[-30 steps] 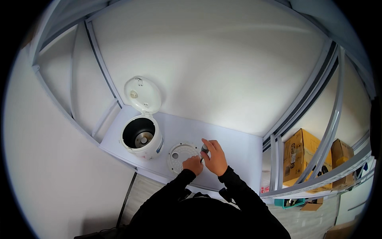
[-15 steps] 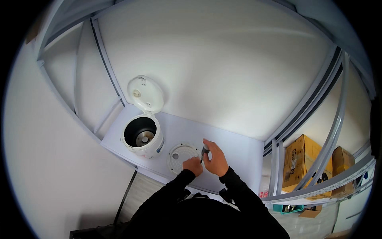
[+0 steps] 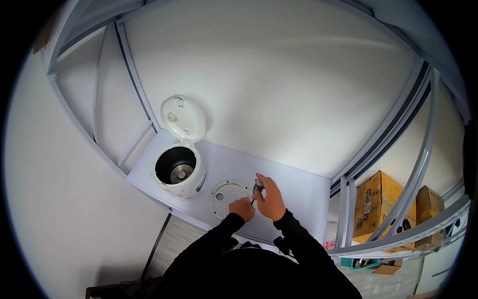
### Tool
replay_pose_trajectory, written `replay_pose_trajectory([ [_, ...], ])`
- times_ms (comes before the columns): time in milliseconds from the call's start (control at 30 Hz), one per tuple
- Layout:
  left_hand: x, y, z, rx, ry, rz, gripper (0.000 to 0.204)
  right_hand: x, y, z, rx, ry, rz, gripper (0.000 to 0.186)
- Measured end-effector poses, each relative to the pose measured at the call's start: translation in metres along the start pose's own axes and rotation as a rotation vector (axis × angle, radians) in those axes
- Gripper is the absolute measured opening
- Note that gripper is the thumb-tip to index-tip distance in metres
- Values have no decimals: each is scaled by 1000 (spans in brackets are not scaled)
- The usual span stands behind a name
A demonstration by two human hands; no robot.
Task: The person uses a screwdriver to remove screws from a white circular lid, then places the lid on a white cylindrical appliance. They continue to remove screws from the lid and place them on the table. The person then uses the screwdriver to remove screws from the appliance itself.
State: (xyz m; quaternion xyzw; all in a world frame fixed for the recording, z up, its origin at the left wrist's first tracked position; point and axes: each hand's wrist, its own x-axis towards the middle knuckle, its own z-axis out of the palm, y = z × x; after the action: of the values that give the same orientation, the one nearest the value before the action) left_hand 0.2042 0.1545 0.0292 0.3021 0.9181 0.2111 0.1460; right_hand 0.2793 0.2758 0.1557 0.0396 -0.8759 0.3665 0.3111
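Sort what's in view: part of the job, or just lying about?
Part of the job:
grey-handled tool, in right hand
round white disc, at left hand
white cooker, lid up (probably)

Apparently lying about:
yellow box
brown box
teal bin
small carton

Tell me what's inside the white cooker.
Inside the cooker, dark walls surround a round metal plate with a raised centre. The plate covers whatever lies beneath; the near rim hides some wall.

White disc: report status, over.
Right hand: holding grey-handled tool. Left hand: curled over right side of white disc, part hidden. Open rice cooker: left of disc, apart.
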Motion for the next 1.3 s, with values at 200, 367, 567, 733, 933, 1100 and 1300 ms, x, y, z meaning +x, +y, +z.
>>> replay_pose_trajectory([
  [200, -4, -1, -1, 6, 53, 28, 28, 7, -1, -5, 18, 75, 27, 57],
  [367, -7, -2, -7, -22, 71, 14, 24, 13, -5, -18, 26, 157, 5, 54],
  [567, -5, -8, -7, -113, 111, -10, 21, 8, -10, -23, 48, 267, 49, 46],
  [733, -3, -21, -1, -136, 166, 133, 16, 2, -8, -25, 0, 282, 48, 44],
  [933, 4, -37, 14, -69, 216, 318, 16, -2, -15, -24, -34, 286, 60, 43],
  [1100, 7, -34, 9, -72, 173, 283, 17, -5, -19, -24, -57, 305, 56, 43],
  [1300, 1, -27, -6, -114, 206, 322, 16, -6, -24, -24, -69, 333, 93, 43],
])
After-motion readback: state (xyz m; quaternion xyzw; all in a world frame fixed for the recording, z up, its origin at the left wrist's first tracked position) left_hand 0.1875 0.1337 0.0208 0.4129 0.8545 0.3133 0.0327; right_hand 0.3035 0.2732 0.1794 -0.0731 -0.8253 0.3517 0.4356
